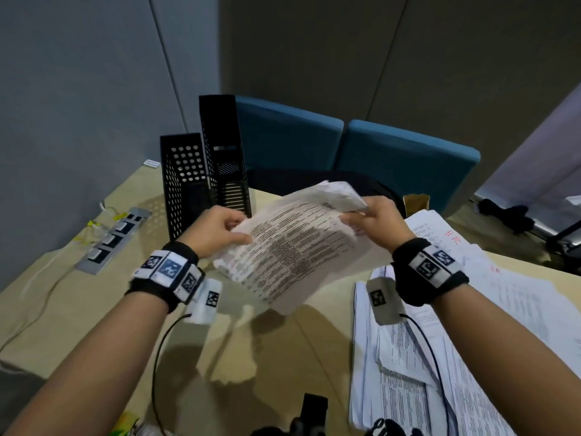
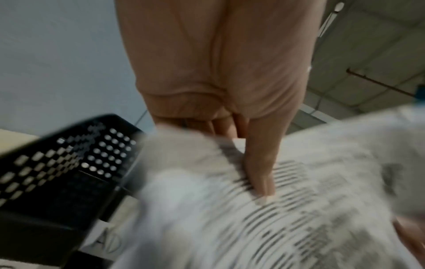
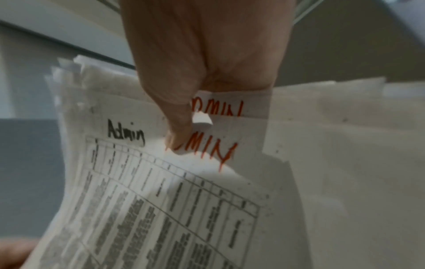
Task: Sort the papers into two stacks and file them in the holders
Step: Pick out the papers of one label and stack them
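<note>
Both hands hold a stack of printed papers (image 1: 292, 243) in the air above the table, just in front of the holders. My left hand (image 1: 220, 232) grips its left edge, thumb (image 2: 262, 169) on the top sheet (image 2: 299, 218). At the stack's far right end, my right hand (image 1: 366, 220) pinches the sheets; its thumb (image 3: 179, 127) lies on pages (image 3: 161, 200) marked "Admin" in black and red. Two black perforated file holders stand upright behind: a shorter one (image 1: 184, 180) on the left and a taller one (image 1: 224, 152) beside it. The shorter holder (image 2: 57, 172) is close to my left hand.
A second spread of papers (image 1: 440, 309), some with red writing, lies on the beige table (image 1: 94, 309) at the right. A power strip (image 1: 113, 240) with cables sits at the left. Blue seat cushions (image 1: 345, 146) stand behind the table. Dark gear (image 1: 314, 413) lies at the near edge.
</note>
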